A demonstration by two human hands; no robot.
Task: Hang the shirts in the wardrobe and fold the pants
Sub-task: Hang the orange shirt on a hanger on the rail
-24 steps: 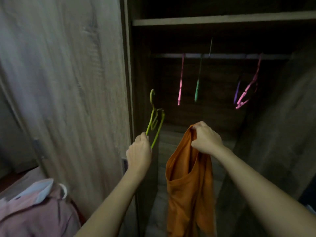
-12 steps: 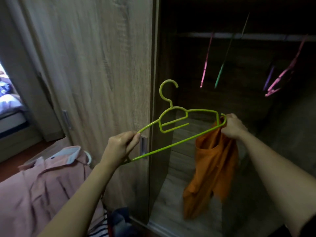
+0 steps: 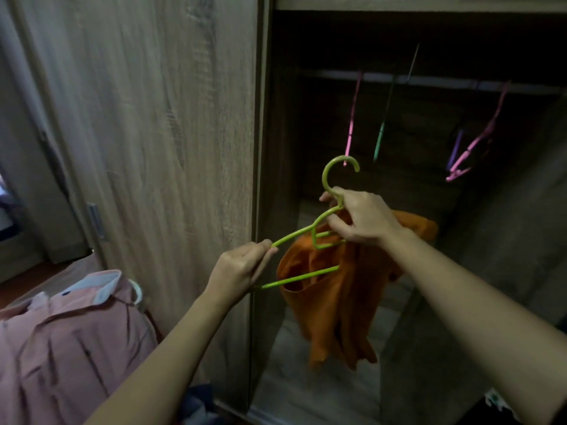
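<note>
A lime-green plastic hanger (image 3: 325, 179) is held in front of the open wardrobe, hook up. My left hand (image 3: 242, 268) pinches its left end. My right hand (image 3: 359, 219) grips the hanger at the neck, together with the orange shirt (image 3: 334, 308). The hanger's right half is inside the shirt's neck opening; the shirt hangs crumpled below my right hand. The wardrobe rail (image 3: 429, 82) runs across the dark interior above.
Empty hangers on the rail: pink (image 3: 351, 124), green (image 3: 380, 139), purple and pink (image 3: 469, 148). The closed wood door (image 3: 147, 118) is at left. A pink shirt (image 3: 61, 342) lies at lower left, dark clothes (image 3: 196, 406) below it. A shelf (image 3: 399, 3) is on top.
My right hand moved from the hanger's right tip to its neck, and the hanger's right arm slid into the orange shirt's neck opening. The hanger now sits closer to the wardrobe opening.
</note>
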